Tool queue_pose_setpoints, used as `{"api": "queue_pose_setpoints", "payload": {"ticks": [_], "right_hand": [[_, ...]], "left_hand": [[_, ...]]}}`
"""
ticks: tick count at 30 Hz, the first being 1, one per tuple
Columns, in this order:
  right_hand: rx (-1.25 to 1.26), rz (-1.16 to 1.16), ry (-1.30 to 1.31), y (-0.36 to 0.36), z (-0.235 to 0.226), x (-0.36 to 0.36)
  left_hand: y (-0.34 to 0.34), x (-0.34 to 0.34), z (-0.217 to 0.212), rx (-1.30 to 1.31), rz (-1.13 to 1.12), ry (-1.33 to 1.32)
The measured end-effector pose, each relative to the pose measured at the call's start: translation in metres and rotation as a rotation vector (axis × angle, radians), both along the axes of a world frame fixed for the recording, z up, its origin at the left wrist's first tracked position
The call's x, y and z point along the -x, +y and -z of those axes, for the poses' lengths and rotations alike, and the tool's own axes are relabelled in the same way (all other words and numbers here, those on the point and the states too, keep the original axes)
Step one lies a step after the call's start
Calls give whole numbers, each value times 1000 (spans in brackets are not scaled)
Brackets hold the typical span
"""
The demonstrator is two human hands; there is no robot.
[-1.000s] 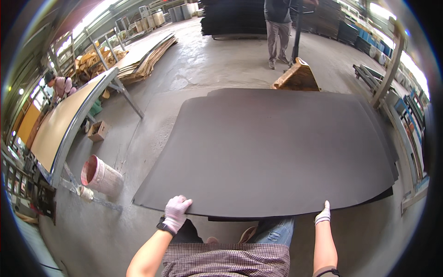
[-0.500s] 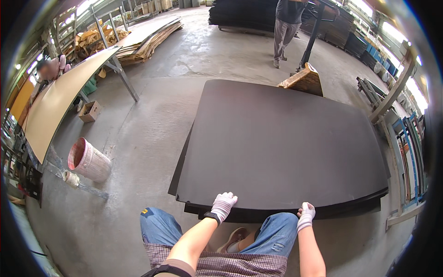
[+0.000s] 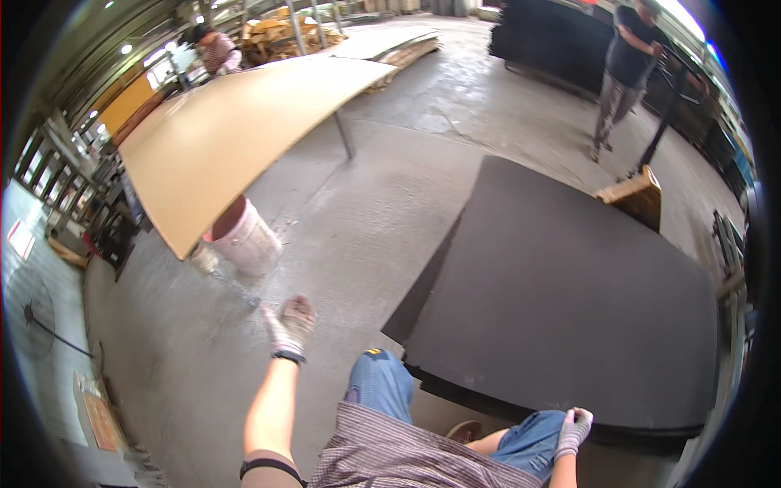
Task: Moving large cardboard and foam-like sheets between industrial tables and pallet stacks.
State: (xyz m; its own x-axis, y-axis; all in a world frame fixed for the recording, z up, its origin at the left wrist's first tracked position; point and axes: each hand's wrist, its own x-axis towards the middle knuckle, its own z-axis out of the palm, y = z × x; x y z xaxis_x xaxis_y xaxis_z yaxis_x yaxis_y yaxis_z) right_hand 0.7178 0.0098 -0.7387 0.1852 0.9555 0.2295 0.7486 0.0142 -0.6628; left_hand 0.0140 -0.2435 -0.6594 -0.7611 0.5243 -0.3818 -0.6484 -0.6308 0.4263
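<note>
A large dark sheet [image 3: 569, 301] with rounded corners lies on top of a low stack of similar sheets, whose edges stick out unevenly at its left and near sides. My right hand [image 3: 573, 433], in a striped knit glove, is closed at the sheet's near edge, its fingertips curled over the rim. Out to the left, above the grey floor, my gloved left hand [image 3: 290, 325] is raised with nothing in it, thumb apart from the fingers. Its nearest object is a pink-stained bucket [image 3: 252, 242].
A tan board [image 3: 252, 122] rests on a metal-legged stand at the left, with a person [image 3: 218, 53] behind it. Another person [image 3: 626, 73] grips the handle of a pallet truck [image 3: 669, 114] at the stack's far side. A fan [image 3: 31, 313] stands far left.
My left hand has come off the sheet's near edge and swung out left, opening. My right hand stays at the edge. The view has turned left, bringing more of the tan board in.
</note>
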Motion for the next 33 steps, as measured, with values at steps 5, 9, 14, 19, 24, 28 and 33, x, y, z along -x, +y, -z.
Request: {"api": "queue_pose_setpoints", "payload": {"ticks": [5,9,14,19,24,28,33], "right_hand": [[-1,-9,-216,-4,-20,20],[5,-32,-339,6,-15,26],[244,-230,-400,-2,-54,85],[195,-152,-117,-7,-62,91],[275,-447,256,22,-45,135],[421,-719,371,-5,-160,268],[-40,-1223,489,-34,-316,376]], "left_hand": [[-83,136,-122,17,-408,218],[-100,192,-139,582,-38,614],[-163,131,97,326,-73,320],[-210,-81,180,1099,-16,283],[-291,-131,167,947,644,31],[-313,-3,65,775,-123,243],[-238,95,-123,669,-211,980]]}}
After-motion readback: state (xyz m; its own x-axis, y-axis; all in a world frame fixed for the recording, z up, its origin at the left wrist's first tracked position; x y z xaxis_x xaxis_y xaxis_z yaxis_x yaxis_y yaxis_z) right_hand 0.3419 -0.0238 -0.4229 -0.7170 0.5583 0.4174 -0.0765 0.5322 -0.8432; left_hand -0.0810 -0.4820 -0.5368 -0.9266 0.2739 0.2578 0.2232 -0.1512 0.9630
